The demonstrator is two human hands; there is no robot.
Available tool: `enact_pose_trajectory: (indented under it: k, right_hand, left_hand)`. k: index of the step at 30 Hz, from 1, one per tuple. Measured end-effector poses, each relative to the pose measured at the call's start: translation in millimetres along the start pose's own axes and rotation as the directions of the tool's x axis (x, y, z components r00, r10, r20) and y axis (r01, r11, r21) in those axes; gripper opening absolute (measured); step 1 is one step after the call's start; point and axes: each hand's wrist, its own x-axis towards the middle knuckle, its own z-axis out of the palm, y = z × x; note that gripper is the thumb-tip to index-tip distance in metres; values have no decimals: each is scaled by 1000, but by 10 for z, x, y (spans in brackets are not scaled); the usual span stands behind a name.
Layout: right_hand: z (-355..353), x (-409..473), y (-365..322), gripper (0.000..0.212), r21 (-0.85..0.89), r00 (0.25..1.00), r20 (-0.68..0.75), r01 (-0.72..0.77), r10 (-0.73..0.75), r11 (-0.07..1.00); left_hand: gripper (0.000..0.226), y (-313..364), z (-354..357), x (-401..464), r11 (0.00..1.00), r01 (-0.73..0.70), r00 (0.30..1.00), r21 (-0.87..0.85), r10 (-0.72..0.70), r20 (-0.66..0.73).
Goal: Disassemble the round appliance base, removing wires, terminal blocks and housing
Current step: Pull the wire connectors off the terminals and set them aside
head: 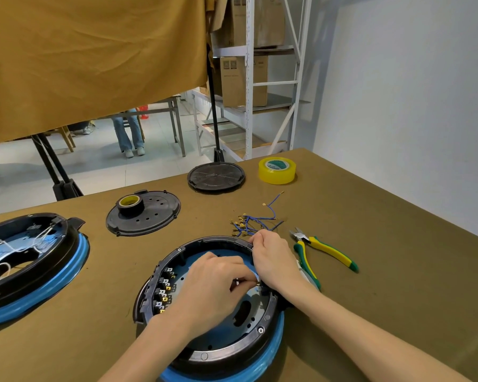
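The round appliance base (221, 351), black with a blue ring, lies open in front of me. Terminal blocks with brass tabs (164, 292) line its left inner wall. My left hand (213, 285) reaches inside and pinches a small brass connector near the base's right inner side. Beside it, my right hand (273, 257) rests on the right rim with curled fingers pinching a blue wire. A heap of removed blue wires with brass terminals (253, 223) lies just beyond the base.
Yellow-green cutters (326, 250) lie to the right of the base. A second opened base (31, 268) sits at the left. Two black round covers (144, 213) (216, 176) lie further back, one bearing a tape roll (130, 204). A yellow tape roll (277, 170) stands far right.
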Motion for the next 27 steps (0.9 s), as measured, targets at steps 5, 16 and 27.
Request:
enact_pose_trajectory:
  k: [5, 16, 27]
  right_hand:
    - [2, -2, -5, 38, -13, 1000, -14, 12, -12, 1000]
    - [-18, -7, -16, 37, -34, 1000, 0, 26, -27, 999]
    - [0, -10, -9, 39, -59, 999, -20, 38, -39, 998]
  left_hand:
    - [13, 7, -7, -6, 1000, 9, 1000, 4, -9, 16]
    - [5, 8, -4, -5, 999, -19, 1000, 35, 19, 3]
    - [6, 9, -16, -4, 999, -36, 999, 15, 36, -12]
